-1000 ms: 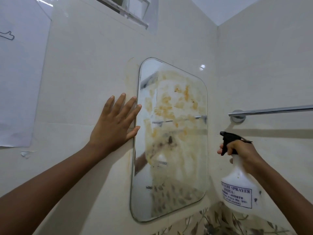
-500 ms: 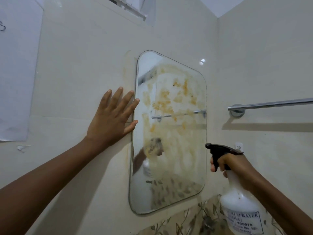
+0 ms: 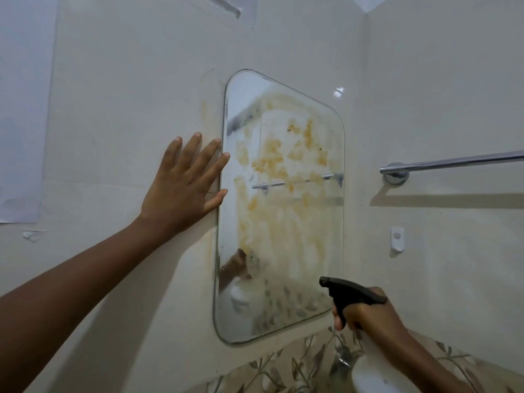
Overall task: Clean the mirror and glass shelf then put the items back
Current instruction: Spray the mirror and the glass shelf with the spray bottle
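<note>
The cream tiled wall point(image 3: 127, 80) fills most of what I see, meeting a second wall in the corner on the right. Fixed to it is the rounded mirror point(image 3: 283, 211), smeared with yellow-brown stains across its upper and middle glass and misted lower down. A chrome towel bar point(image 3: 453, 161) runs along the right wall, with a small white hook point(image 3: 397, 240) below it. The left hand point(image 3: 184, 188) lies flat on the tile, fingers spread wide, its thumb and forefinger touching the mirror's left edge. The right hand point(image 3: 371, 316) is wrapped around the spray bottle point(image 3: 365, 375), fingers on the black trigger, nozzle aimed at the mirror's lower right corner.
</note>
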Action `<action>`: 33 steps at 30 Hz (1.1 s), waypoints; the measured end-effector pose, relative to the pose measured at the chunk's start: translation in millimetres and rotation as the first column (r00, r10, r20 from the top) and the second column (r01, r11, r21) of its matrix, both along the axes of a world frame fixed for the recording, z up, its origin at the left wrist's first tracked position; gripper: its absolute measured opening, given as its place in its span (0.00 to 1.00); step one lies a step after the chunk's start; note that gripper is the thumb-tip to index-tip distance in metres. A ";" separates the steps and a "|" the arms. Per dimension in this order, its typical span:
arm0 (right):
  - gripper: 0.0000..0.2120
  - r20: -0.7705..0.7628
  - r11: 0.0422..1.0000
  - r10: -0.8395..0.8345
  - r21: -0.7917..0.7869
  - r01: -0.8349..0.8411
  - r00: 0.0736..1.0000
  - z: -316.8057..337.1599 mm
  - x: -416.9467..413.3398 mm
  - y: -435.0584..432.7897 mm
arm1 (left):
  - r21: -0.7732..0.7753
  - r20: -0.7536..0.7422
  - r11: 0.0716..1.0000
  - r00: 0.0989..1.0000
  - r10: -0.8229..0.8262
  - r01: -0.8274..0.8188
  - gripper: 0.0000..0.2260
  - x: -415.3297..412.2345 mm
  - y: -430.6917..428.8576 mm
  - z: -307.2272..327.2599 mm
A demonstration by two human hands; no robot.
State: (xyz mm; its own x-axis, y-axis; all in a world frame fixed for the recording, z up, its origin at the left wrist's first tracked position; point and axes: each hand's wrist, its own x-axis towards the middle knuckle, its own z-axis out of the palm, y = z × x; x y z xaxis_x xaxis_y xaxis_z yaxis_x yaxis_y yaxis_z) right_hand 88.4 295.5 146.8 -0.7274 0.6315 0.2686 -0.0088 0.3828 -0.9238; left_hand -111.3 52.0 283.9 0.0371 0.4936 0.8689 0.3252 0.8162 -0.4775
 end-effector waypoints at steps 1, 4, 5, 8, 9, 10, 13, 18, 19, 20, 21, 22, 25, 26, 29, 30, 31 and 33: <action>0.09 0.001 1.000 0.016 -0.020 -0.016 1.000 -4.1 -1.5 -2.8 | -0.001 0.003 1.000 1.000 -0.001 0.001 0.28 0.1 -0.2 -0.2; 0.11 -0.056 0.989 -0.042 -0.141 0.034 0.998 -14.1 -1.3 14.4 | -0.001 0.012 1.000 1.000 -0.001 0.001 0.28 0.1 -0.2 -0.6; 0.12 -0.085 0.981 -0.083 -0.184 0.067 0.993 -16.3 0.1 25.3 | -0.001 0.011 1.000 1.000 0.000 0.000 0.28 0.0 0.0 -0.7; 0.11 -0.154 0.945 -0.225 -0.276 0.177 0.962 -21.3 4.1 60.5 | 0.000 0.000 1.000 1.000 0.004 -0.004 0.28 -0.2 0.2 -1.2; 0.11 -0.152 0.936 -0.264 -0.279 0.215 0.952 -22.3 5.8 68.3 | 0.000 0.001 1.000 1.000 0.004 -0.004 0.28 -0.5 0.2 -1.2; 0.11 -0.150 0.932 -0.287 -0.274 0.239 0.946 -24.5 6.4 75.1 | 0.001 0.003 1.000 1.000 0.005 -0.005 0.27 -0.9 0.3 -1.1; 0.11 -0.150 0.933 -0.248 -0.303 0.194 0.957 -28.3 8.4 81.2 | -0.006 0.010 1.000 1.000 0.010 -0.010 0.28 -1.4 0.4 -1.3; 0.12 -0.129 0.915 -0.092 -0.401 0.033 0.987 -28.1 12.0 69.3 | -0.024 0.056 1.000 0.998 0.019 -0.018 0.28 2.9 -1.8 -0.1; 0.13 -0.133 0.912 -0.067 -0.410 0.007 0.989 -26.3 12.8 65.3 | -0.025 0.067 1.000 0.998 0.015 -0.014 0.28 3.8 -2.2 0.3; 0.14 -0.140 0.912 -0.040 -0.409 -0.021 0.989 -25.6 12.7 63.5 | -0.029 0.082 1.000 0.997 0.009 -0.006 0.28 5.1 -2.6 0.6; 0.14 -0.133 0.914 -0.013 -0.405 -0.043 0.991 -24.7 13.6 61.1 | -0.031 0.097 0.999 0.995 -0.004 0.007 0.28 6.9 -3.4 0.0; 0.14 -0.122 0.912 0.013 -0.405 -0.062 0.992 -24.3 13.3 60.5 | -0.034 0.114 0.999 0.993 -0.026 0.030 0.27 9.2 -4.1 -0.4; 0.08 -0.082 0.887 0.097 -0.444 -0.123 0.992 -23.0 16.9 60.9 | -0.064 0.155 0.984 0.976 -0.155 0.166 0.25 18.3 -8.7 -14.3; 0.06 -0.077 0.876 0.125 -0.460 -0.146 0.989 -23.1 18.3 61.4 | -0.098 0.161 0.972 0.967 -0.196 0.214 0.24 22.5 -11.3 -24.6; 0.04 -0.053 0.864 0.238 -0.445 -0.236 0.970 -23.2 24.2 57.5 | -0.228 0.222 0.907 0.926 -0.305 0.353 0.19 36.6 -23.2 -66.3; 0.03 -0.036 0.872 0.267 -0.417 -0.258 0.963 -24.4 25.3 56.5 | -0.251 0.270 0.883 0.905 -0.329 0.396 0.18 42.1 -28.9 -82.1; 0.03 -0.012 0.883 0.292 -0.381 -0.274 0.956 -27.9 25.4 55.7 | -0.250 0.330 0.864 0.878 -0.347 0.436 0.16 47.2 -36.2 -99.2; 0.06 0.031 0.892 0.361 -0.303 -0.336 0.932 -35.5 26.4 51.9 | -0.184 0.471 0.845 0.799 -0.373 0.503 0.14 56.2 -53.0 -133.7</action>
State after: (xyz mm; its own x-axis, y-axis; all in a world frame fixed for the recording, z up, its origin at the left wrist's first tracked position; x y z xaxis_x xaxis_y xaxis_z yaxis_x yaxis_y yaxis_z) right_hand 114.8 347.3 111.3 -0.9267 0.3735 0.0426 -0.0106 0.0873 -0.9961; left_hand -55.1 -1.0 150.3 -0.0085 0.7367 0.6762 0.8277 0.3846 -0.4086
